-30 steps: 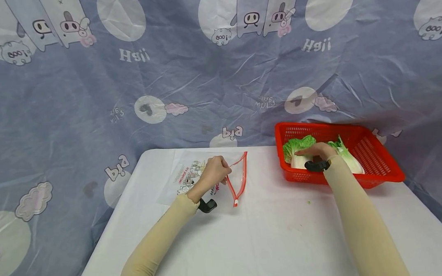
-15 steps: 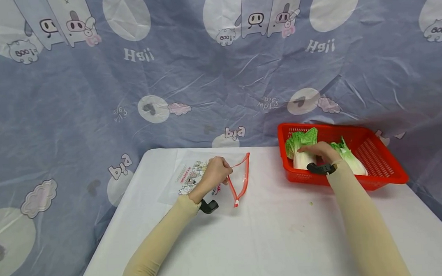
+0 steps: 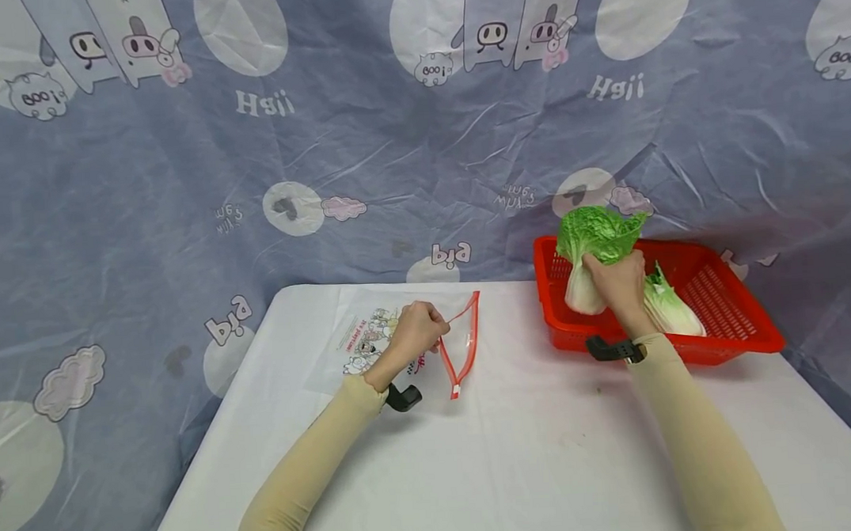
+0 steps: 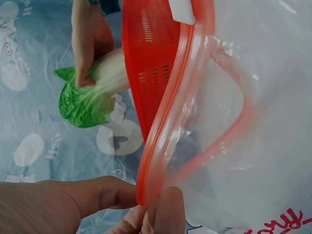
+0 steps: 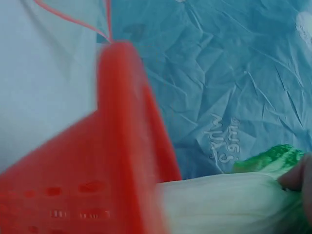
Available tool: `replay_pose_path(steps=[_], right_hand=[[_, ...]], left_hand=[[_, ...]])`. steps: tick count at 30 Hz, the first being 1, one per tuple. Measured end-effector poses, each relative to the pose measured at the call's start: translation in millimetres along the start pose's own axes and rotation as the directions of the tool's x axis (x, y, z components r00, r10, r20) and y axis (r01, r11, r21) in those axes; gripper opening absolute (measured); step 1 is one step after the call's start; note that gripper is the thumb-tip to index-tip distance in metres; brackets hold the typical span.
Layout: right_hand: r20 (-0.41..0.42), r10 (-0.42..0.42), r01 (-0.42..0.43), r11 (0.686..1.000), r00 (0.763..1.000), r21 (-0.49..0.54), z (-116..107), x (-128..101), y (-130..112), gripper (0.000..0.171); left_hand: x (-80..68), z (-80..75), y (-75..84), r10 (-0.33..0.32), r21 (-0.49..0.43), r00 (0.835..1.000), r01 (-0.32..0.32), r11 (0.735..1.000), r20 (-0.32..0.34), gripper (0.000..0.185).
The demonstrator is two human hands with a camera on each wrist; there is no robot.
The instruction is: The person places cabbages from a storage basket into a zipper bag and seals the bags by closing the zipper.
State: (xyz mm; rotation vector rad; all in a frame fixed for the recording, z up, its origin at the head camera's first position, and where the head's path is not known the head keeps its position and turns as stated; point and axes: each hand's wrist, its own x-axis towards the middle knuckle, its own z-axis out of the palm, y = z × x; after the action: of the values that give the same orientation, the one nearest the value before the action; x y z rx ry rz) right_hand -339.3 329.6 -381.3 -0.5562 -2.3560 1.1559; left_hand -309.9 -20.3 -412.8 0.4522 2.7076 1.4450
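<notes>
Two hands busy — right hand point(image 3: 617, 283) grips cabbage point(image 3: 594, 252); left hand point(image 3: 416, 332) pinches bag point(image 3: 407, 337).

bare table point(image 3: 533, 451) between bag point(image 3: 400, 338), basket point(image 3: 727, 316)

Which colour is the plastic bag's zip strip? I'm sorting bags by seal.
Red; the clear plastic bag's zip strip shows best in the left wrist view.

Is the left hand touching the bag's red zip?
Touching: the left wrist view shows the left hand's fingertips pinching the red zip of the bag.
</notes>
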Motion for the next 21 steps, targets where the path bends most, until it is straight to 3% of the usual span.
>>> replay_pose_path(steps=[5, 9, 12, 16, 18, 21], right_hand=[[-0.1, 0.0, 0.011, 0.994, 0.995, 0.106, 6.2, -13.7, 2.2, 0.077], [-0.185, -0.037, 0.077, 0.973, 0.982, 0.217, 10.0, -21.9, 1.4, 0.067], [-0.246, -0.109, 0.195, 0.913, 0.963, 0.358, 11.4, -30.6, -5.6, 0.062], [-0.283, -0.225, 0.347, 0.776, 0.932, 0.527, 9.7, -57.4, -28.8, 0.059], [-0.271, -0.255, 0.368, 0.735, 0.928, 0.569, 8.8, -76.2, -42.9, 0.055], [-0.23, -0.271, 0.356, 0.731, 0.935, 0.583, 10.1, -103.1, -61.8, 0.047]], left_hand=[[-2.0, -2.5, -0.1, 0.0, -0.006, 1.0, 0.0, 1.0, -0.004, 0.01], [-0.6, -2.5, -0.3, -0.008, -0.03, 1.0, 0.008, 1.0, -0.004, 0.008], [1.5, -2.0, 0.5, -0.017, -0.044, 1.0, 0.016, 0.999, -0.007, 0.009], [3.0, -0.7, 2.0, -0.005, -0.031, 1.0, 0.004, 1.0, -0.029, 0.011], [3.1, 0.5, 2.5, 0.012, -0.022, 0.999, -0.013, 1.0, -0.044, 0.012], [3.2, 2.5, 2.5, 0.039, -0.025, 0.997, -0.041, 0.999, -0.062, 0.013]])
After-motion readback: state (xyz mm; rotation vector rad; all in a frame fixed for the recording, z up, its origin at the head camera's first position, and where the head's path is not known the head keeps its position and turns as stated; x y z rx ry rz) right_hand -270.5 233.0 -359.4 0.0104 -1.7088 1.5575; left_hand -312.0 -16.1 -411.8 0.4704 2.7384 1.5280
